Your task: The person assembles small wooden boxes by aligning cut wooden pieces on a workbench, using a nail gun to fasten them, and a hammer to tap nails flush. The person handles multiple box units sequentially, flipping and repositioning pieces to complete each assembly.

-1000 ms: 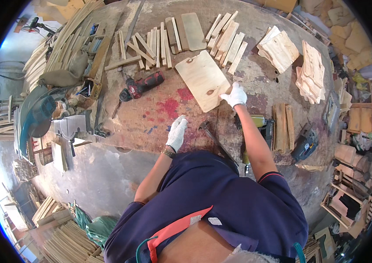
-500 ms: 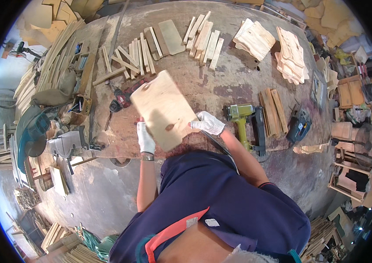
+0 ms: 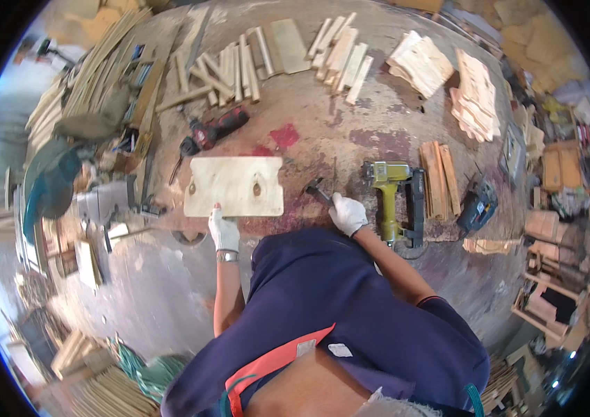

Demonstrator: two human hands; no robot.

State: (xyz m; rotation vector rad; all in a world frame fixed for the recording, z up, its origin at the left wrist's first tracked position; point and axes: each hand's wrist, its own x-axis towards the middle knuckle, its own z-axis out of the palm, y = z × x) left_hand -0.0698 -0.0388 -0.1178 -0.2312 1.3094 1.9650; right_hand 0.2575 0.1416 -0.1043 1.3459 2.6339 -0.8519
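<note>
My left hand (image 3: 224,233), in a white glove, pinches the near edge of a pale wooden board (image 3: 233,184), thumb on top. The board is held flat at the table's near side, with dark knots and notched short ends. To the right, my gloved right hand (image 3: 348,214) is wrapped round the handle of a hammer (image 3: 317,190), its dark head pointing away to the left. A yellow-green nail gun (image 3: 386,198) with a black magazine rests just right of this hand. Beyond the board lies a red and black cordless drill (image 3: 217,130).
Wooden strips (image 3: 229,73) and a flat panel (image 3: 288,45) lie along the table's far side. Shaped boards (image 3: 475,97) are stacked at the far right. Brown slats (image 3: 439,179) and a jigsaw (image 3: 478,203) sit right of the nail gun. A teal mitre saw (image 3: 50,184) stands at the left.
The board has turned sideways and come down to the left, in my left hand alone. My right hand has let go of it and now grips the hammer.
</note>
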